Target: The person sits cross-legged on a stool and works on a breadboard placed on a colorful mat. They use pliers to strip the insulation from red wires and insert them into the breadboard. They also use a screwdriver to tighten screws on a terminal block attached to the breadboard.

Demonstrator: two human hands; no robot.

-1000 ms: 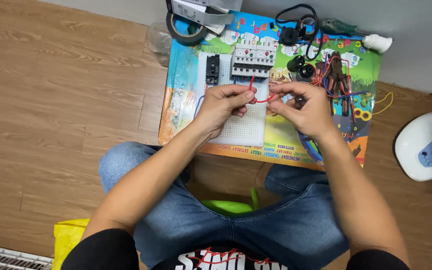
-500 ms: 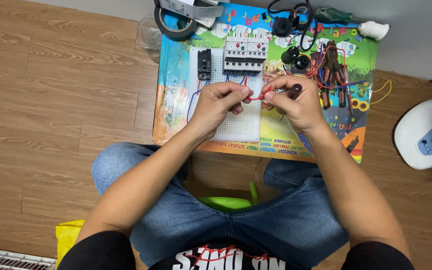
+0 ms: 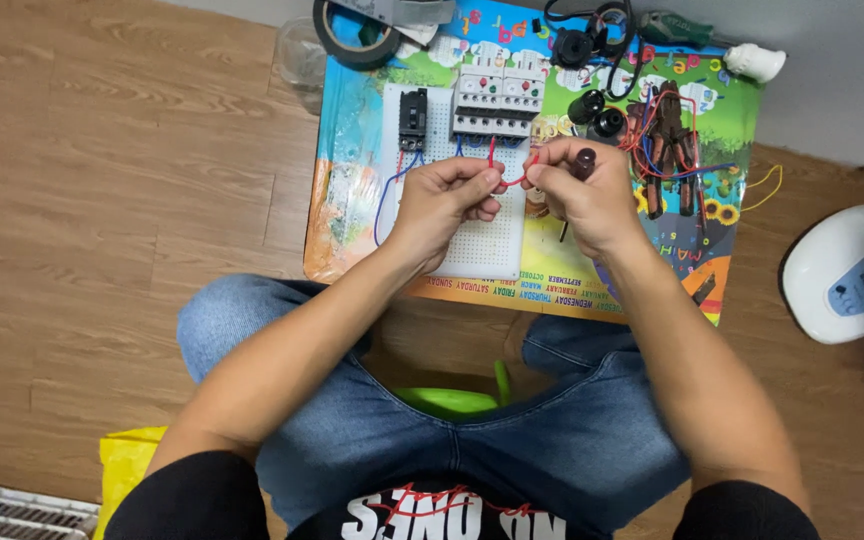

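Red wire [image 3: 508, 180]: thin loop, pinched between left hand [image 3: 442, 200] and right hand [image 3: 582, 195]. Blue wire [image 3: 388, 190]: curves just left of the left hand. Perforated board [image 3: 477, 245]: white, regular grid of small dots, under both hands. Breaker block [image 3: 497, 95] above the hands: white-grey with red spots; single breaker [image 3: 413, 115] beside it: black. Mat [image 3: 352, 150] beneath the board: multicolour cartoon print, blue, green, orange, sunflowers at right. Tape roll [image 3: 354, 35], upper left of the hands: black. Floor [image 3: 102, 200]: brown wood-grain planks. Jeans [image 3: 372, 440]: blue denim. Device [image 3: 847, 275] far right of the right hand: white with blue panel. Bag [image 3: 127, 460]: yellow.
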